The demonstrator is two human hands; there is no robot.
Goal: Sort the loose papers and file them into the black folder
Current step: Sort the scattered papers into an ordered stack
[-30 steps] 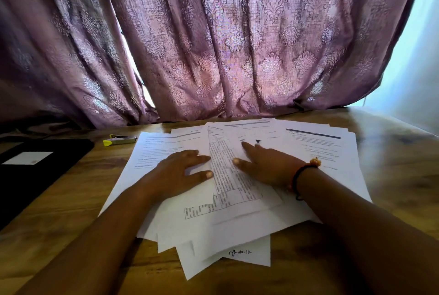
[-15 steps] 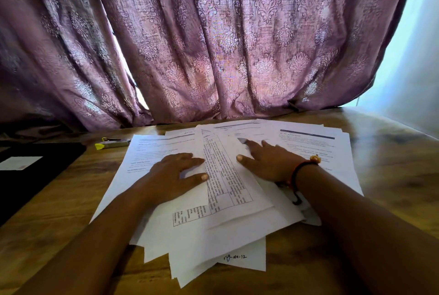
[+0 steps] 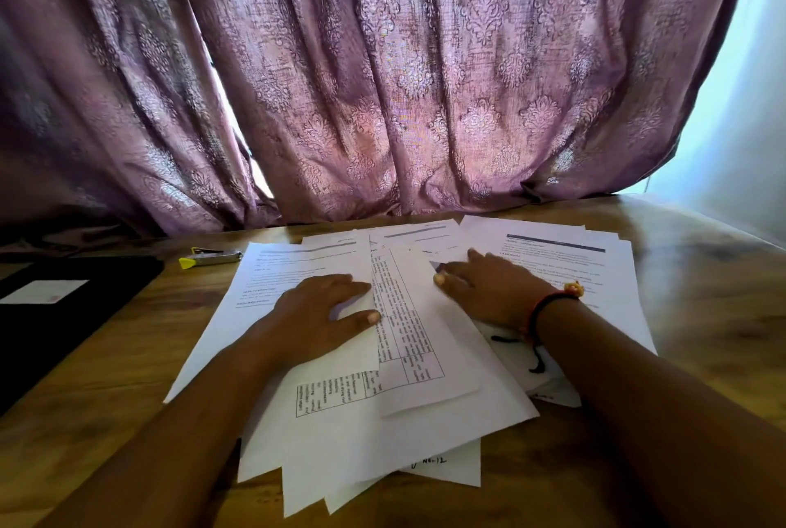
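Note:
Several loose white papers (image 3: 374, 434) lie fanned in an untidy overlapping pile on the wooden table (image 3: 701, 314). One sheet with a printed grid (image 3: 408, 340) lies on top in the middle. My left hand (image 3: 314, 314) rests flat on the left sheets, fingers spread, thumb at the grid sheet's edge. My right hand (image 3: 489, 289) lies flat on the right sheets, fingers pointing left; a black and red wrist band sits on that wrist. The black folder (image 3: 64, 314) lies closed at the table's left side, with a white label on its cover.
A yellow-tipped highlighter (image 3: 210, 258) lies on the table between the folder and the papers. A patterned purple curtain (image 3: 383, 80) hangs right behind the table's far edge. A pale wall stands at the far right.
Both hands have slid the sheets a little; the grid sheet now sits more upright between them. The view has shifted slightly.

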